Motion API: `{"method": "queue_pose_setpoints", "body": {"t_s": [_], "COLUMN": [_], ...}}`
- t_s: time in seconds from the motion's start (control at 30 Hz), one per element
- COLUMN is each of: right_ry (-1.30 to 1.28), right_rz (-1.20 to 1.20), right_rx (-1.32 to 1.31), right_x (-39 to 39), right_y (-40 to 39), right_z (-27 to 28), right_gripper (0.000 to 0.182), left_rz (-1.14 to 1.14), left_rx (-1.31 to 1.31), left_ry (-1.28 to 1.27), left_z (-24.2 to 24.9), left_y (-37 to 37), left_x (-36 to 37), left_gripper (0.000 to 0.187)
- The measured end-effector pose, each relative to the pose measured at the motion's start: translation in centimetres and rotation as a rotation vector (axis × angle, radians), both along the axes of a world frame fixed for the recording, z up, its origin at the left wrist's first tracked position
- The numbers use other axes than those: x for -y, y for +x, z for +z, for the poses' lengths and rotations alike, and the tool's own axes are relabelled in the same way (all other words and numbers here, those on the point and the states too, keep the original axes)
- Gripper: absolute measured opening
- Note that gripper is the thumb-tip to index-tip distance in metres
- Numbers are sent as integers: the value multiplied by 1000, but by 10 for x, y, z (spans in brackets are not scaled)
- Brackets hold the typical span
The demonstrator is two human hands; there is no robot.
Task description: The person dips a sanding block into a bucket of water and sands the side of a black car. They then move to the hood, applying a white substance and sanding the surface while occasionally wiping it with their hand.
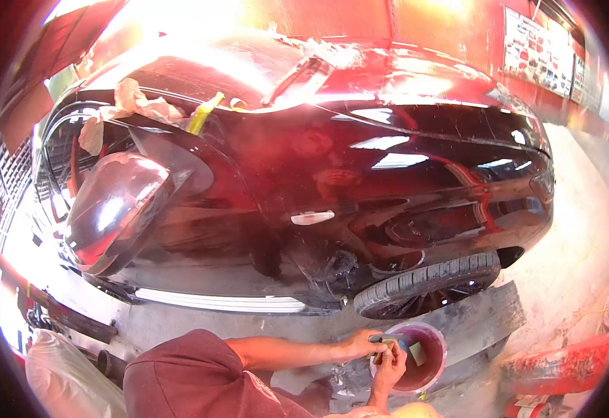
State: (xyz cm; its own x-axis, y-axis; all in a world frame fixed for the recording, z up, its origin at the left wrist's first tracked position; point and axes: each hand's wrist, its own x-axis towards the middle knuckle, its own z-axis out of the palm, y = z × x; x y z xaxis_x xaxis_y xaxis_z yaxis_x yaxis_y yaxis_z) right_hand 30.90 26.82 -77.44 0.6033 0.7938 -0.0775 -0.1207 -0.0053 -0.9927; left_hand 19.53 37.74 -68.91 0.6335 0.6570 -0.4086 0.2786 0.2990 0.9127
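Observation:
Over a round bucket (442,341) with a pinkish rim, my two hands come together in front of the car's wheel. My left hand (360,345), reaching in from the left, is closed on one end of a small dark, flat block (386,339). From below, my right hand (389,366) pinches the same block, fingers wrapped at its lower side. The block's exact kind cannot be made out. Inside the bucket, a pale yellowish-green rectangular piece (416,354) shows against the dark reddish interior.
A glossy dark car (248,202) fills the middle, its mirror (112,212) jutting out at left. Its front tyre (430,282) is just beyond the bucket. Crumpled masking paper (140,104) and yellow tape (205,113) lie along the windscreen edge. A red object (562,366) sits at lower right.

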Motion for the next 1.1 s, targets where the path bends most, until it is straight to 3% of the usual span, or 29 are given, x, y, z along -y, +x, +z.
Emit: {"method": "queue_pose_setpoints", "body": {"t_s": [0.1,0.13,0.17,0.27,0.3,0.4,0.43,0.47,0.5,0.53,0.57,0.63,0.67,0.73,0.83,0.93,0.97,1.07,1.1], "right_ry": [13,16,-5,69,99,-58,-67,-44,-77,-180,-198,-362,-251,-427,-515,-456,-446,-402,-361], "right_rz": [-51,-72,-83,119,133,195,102,72,17,49,135,328,298,340,267,173,127,65,21], "right_rx": [144,191,-27,-516,-560,-374,-215,60,172,383,336,442,611,678,745,684,685,538,645], "right_x": [1,2,3,15,17,19,13,9,7,3,3,-3,4,1,-2,-8,-11,-20,-21], "right_y": [-2,-3,-2,9,7,-1,-14,-24,-38,-50,-64,-97,-119,-158,-216,-262,-276,-313,-321], "right_z": [24,33,45,51,51,36,44,38,29,50,46,62,48,50,37,5,14,26,30], "right_gripper": [56,61,79,87,73,44,26,27,29,35,51,88,97,95,80,64,55,54,49], "left_rz": [-7,-51,-97,-167,-174,-154,-129,-73,-23,-3,6,-49,-72,-115,-136,-226,-312,-241,-252], "left_rx": [-95,-74,-54,17,45,-32,-45,-129,-218,-298,-329,-469,-518,-609,-680,-567,-545,-594,-530], "left_ry": [144,144,142,246,296,211,97,141,172,436,373,234,170,66,143,180,320,215,242], "left_z": [-30,-19,-2,-1,-9,7,0,-2,-14,-42,-71,-88,-92,-83,-48,-67,-40,-5,5], "left_y": [-5,-6,-10,-23,-26,-36,-41,-45,-49,-57,-70,-90,-102,-125,-164,-217,-230,-257,-269], "left_x": [3,3,3,10,13,17,17,13,18,18,16,5,3,-4,-1,-12,-16,-26,-29], "left_gripper": [39,39,39,39,39,39,44,43,41,51,59,57,56,54,49,48,54,61,66]}}
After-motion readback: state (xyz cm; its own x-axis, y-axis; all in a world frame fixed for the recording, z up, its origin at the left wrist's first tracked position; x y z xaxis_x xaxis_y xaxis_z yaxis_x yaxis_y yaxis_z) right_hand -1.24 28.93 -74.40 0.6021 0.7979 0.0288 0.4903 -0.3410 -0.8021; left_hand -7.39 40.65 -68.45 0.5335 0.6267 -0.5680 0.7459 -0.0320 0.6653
